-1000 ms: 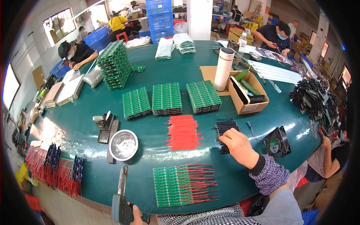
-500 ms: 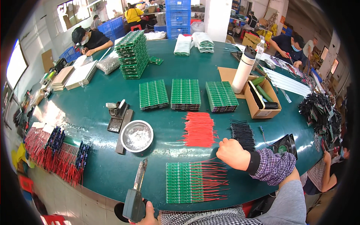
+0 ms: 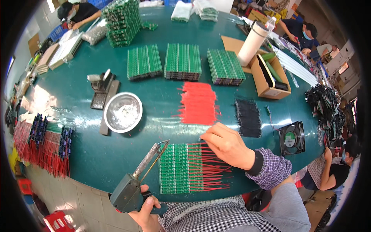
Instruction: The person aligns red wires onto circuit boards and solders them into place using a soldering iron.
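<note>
In my left hand (image 3: 145,210) is a soldering gun (image 3: 129,191) with a dark grey body. Its tip, with a thin solder feed tube alongside, reaches the upper left corner of a green circuit board panel (image 3: 175,170). Red wires (image 3: 214,168) stick out rightward from the panel's right part. Over the panel's upper right edge, my right hand (image 3: 228,145) is closed in a pinch. A short dark end, seemingly of a wire, shows at its fingertips; the rest is hidden. Beyond it lie a pile of red wires (image 3: 198,103) and a bundle of black wires (image 3: 248,118).
A metal bowl (image 3: 123,112) and a soldering stand (image 3: 102,91) are to the left. Stacked green panels (image 3: 182,62) stand farther back. At right are a cardboard box (image 3: 270,91), a white bottle (image 3: 253,43) and a black fan (image 3: 292,138). Wired boards (image 3: 44,145) lie far left. Co-workers sit around.
The soldering gun has risen from the table's front edge to the panel's upper left corner. My right hand has moved left from beside the black wires to the panel. The view has tilted down.
</note>
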Available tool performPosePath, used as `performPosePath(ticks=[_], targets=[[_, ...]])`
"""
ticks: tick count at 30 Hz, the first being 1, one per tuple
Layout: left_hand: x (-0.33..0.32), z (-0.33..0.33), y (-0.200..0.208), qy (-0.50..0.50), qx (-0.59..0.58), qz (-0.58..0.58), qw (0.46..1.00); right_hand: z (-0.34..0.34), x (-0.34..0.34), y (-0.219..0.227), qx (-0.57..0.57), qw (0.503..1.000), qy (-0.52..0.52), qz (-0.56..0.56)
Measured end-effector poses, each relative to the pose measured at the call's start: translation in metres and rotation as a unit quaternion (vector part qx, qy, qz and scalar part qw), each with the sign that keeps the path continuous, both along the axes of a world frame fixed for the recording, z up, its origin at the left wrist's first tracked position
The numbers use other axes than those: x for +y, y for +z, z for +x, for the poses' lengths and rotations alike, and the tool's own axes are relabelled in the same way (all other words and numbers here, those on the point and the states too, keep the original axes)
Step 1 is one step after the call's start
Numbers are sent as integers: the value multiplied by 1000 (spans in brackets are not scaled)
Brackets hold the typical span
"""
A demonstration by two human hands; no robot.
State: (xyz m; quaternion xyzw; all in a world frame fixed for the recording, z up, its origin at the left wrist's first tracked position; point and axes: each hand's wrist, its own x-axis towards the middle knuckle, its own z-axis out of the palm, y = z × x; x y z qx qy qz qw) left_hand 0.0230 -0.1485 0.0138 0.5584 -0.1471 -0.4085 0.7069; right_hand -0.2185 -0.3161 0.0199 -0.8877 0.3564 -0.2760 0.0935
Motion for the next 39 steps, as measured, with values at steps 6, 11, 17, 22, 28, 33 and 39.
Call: performPosePath(ticks=[6, 11, 17, 22, 28, 33, 39], targets=[[2, -4, -7, -35, -57, 21, 998, 18, 9, -21, -52, 998, 14, 24], [15, 3, -36, -86, -236, 40, 967, 22, 13, -30, -30, 999, 19, 4], [14, -6, -27, -98, -294, 89, 946, 22, 16, -41, -11, 999, 30, -6], [7, -8, -30, -96, -330, 77, 936, 23, 14, -41, 0, 999, 30, -11], [-4, -5, -17, -161, -343, 87, 921, 24, 12, -39, -2, 999, 33, -14], [-6, -5, -14, -175, -384, 86, 902, 26, 12, -39, -4, 999, 33, -12], [-9, -7, -15, -166, -357, 74, 916, 26, 12, -36, 10, 999, 35, -16]])
